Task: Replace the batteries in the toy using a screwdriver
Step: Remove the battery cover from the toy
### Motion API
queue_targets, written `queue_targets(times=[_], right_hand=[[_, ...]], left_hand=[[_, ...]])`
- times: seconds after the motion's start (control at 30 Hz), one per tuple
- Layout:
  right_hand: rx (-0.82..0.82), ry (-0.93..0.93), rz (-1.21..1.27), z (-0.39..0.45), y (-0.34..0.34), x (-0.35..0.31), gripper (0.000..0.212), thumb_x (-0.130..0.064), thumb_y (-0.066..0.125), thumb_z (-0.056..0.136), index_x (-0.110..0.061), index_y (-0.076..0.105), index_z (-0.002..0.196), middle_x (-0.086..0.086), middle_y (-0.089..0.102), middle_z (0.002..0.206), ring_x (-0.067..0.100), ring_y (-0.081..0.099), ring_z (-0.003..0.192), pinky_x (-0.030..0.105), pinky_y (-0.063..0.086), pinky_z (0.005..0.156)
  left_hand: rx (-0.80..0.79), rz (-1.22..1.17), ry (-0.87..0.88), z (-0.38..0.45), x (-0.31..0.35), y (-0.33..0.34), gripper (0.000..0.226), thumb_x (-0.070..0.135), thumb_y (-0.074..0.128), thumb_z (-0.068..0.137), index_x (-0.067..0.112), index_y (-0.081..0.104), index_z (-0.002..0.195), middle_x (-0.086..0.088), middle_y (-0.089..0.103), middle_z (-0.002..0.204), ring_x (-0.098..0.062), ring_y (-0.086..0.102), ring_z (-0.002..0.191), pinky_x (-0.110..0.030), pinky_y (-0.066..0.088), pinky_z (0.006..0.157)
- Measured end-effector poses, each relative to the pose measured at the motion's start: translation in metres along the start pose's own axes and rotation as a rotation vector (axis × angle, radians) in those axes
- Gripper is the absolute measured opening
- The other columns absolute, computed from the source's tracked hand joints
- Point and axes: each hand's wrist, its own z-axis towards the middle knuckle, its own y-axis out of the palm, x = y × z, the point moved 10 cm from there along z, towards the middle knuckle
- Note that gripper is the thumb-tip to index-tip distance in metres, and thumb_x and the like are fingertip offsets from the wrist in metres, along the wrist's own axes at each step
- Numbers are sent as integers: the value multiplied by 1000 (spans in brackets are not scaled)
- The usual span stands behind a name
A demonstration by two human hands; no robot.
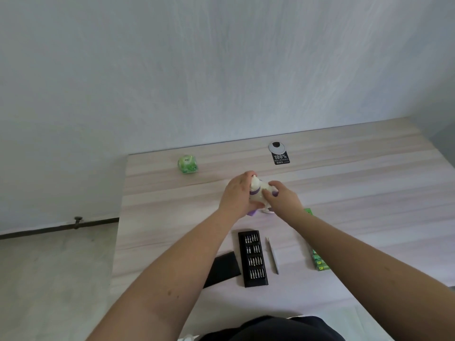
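Both hands, left hand (236, 193) and right hand (283, 196), grasp the white-and-purple plastic toy (258, 190) on the pale wood-grain tabletop (357, 193), beyond the black tray of screwdriver bits (252, 258).

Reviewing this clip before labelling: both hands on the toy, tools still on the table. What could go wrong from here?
1. Both the left hand and right hand grip the toy, so one must let go to fetch the screwdriver; the toy could tip or slip.
2. The open bit case lies under the forearms; a reach back might knock it and scatter bits.
3. The right forearm covers part of the battery pack and could sweep it along.
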Motion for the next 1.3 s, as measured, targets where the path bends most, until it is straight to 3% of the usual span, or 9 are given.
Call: queue_targets(times=[0.07, 0.17, 0.4, 0.73, 0.83, 0.9, 1.0, 1.2, 1.3], right_hand=[[-18, 8, 33, 1, -2, -3, 39, -36, 52, 94, -21, 50, 130, 8, 65, 112, 25, 68, 80, 30, 56, 70], [-39, 4, 39, 4, -5, -5, 36, -30, 53, 94, -18, 52, 129, 8, 61, 115, 7, 56, 66, 7, 39, 42], [-80, 23, 2, 9, -8, -10, 39, -33, 56, 90, -19, 55, 126, 9, 61, 121, 24, 54, 104, 30, 41, 78], [-132, 25, -198, 8, -10, -22, 37, -28, 52, 90, -15, 54, 125, 11, 62, 117, 23, 52, 92, 30, 41, 75], [-143, 38, -332, 7, -10, -34, 24, -25, 49, 88, -7, 61, 99, 8, 62, 86, 21, 54, 69, 29, 44, 59], [-130, 58, -375, 6, -8, -38, 18, -27, 49, 87, -10, 53, 80, 3, 53, 74, 15, 49, 58, 25, 34, 48], [-113, 50, -405, 5, -5, -39, 12, -24, 49, 87, -12, 48, 85, 2, 50, 74, 12, 47, 55, 24, 29, 45], [-74, -74, -561, 5, -1, -44, 24, -23, 44, 91, -4, 52, 104, 9, 57, 92, 30, 57, 87, 30, 36, 68], [-65, -147, -530, 3, 3, -49, 23, -23, 40, 96, -4, 52, 101, 3, 42, 70, 34, 59, 94, 36, 39, 70]], left_hand=[[-9, 11, -3, 2, 0, 0, 80, 31, 88, 57, 13, 46, 123, -3, 58, 117, -26, 53, 106, -29, 37, 91], [-17, 8, 2, 2, 0, 1, 80, 33, 88, 58, 14, 45, 123, -2, 58, 119, -25, 52, 107, -32, 39, 94], [-15, 7, -10, 2, -2, 2, 80, 34, 87, 59, 16, 44, 124, -1, 57, 119, -24, 51, 109, -31, 37, 96], [-8, 18, -7, -1, 1, 0, 79, 33, 86, 61, 17, 43, 125, -2, 56, 119, -24, 50, 109, -29, 36, 93], [-12, 19, -12, -2, 0, 0, 80, 35, 86, 61, 17, 43, 127, -1, 56, 120, -23, 50, 110, -29, 36, 95], [-14, 15, -15, -2, 0, 1, 81, 35, 86, 61, 16, 43, 127, -2, 56, 120, -24, 50, 111, -29, 36, 96], [-10, -1, -24, -3, 0, 1, 81, 34, 87, 60, 16, 44, 127, -2, 56, 119, -24, 50, 110, -29, 36, 93], [5, -15, -27, -2, -1, 0, 79, 34, 88, 59, 16, 45, 123, -2, 58, 114, -23, 51, 104, -27, 36, 86], [15, -20, -27, -2, 0, -1, 76, 32, 86, 60, 15, 46, 122, -2, 58, 112, -23, 52, 102, -26, 35, 84]])
